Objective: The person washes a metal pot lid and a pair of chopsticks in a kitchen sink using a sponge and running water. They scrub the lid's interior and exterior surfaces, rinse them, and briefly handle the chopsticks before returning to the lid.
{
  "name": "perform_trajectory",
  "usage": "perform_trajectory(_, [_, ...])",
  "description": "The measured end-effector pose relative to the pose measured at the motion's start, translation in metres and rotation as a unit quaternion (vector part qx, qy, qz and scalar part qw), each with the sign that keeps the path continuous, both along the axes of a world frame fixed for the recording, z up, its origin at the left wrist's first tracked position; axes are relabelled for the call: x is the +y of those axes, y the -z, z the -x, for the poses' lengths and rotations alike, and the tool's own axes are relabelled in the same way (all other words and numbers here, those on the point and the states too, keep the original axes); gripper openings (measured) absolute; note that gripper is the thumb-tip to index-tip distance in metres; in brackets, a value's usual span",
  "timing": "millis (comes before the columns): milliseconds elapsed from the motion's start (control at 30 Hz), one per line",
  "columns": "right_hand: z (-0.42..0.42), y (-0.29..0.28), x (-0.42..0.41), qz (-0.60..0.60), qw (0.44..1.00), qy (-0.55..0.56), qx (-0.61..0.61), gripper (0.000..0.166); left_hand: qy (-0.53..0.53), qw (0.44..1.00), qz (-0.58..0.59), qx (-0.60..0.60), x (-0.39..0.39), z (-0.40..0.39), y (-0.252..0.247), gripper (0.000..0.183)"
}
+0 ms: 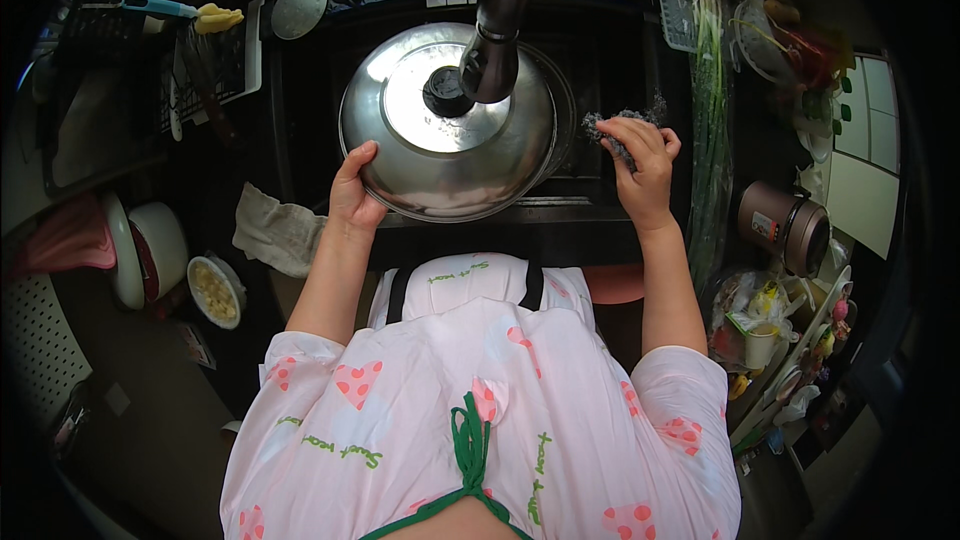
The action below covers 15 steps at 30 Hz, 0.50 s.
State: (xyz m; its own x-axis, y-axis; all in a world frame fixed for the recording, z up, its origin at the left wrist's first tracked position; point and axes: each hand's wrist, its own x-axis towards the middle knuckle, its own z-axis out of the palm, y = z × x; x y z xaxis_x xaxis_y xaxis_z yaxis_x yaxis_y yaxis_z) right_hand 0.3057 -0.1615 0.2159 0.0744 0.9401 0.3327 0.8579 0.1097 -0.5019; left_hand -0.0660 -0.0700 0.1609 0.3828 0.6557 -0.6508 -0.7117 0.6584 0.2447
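In front of me a domed stainless steel pot lid (450,180) with a black knob (444,86) sits over the dark sink (615,67). My left hand (354,191) grips its near left rim, thumb on top and the other fingers hidden beneath. The dark faucet (495,34) comes down over the lid and hides part of it by the knob. A second round rim (564,101) shows behind the lid's right side; what it belongs to is unclear. Right of the lid, apart from it, my right hand (649,165) pinches a steel wool scrubber (592,124).
A grey cloth (274,229) lies left of my left forearm. Bagged green onions (709,127) run along the right, beside a brown metallic container (769,217) and bagged items (754,322). On the left are a bowl of pale food (214,291) and a blue-handled brush (157,6).
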Motion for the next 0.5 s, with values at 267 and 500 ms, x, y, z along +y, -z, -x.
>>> perform_trajectory(267, [0.003,-0.002,0.002,0.004,1.000,-0.003,0.016,0.024,-0.002,0.999,-0.015,0.030,-0.004,-0.009,-0.015,0.027])
perform_trajectory(500, [0.040,-0.009,0.006,0.052,0.995,-0.050,0.062,0.031,-0.004,0.992,-0.044,0.117,-0.033,-0.047,-0.053,0.027])
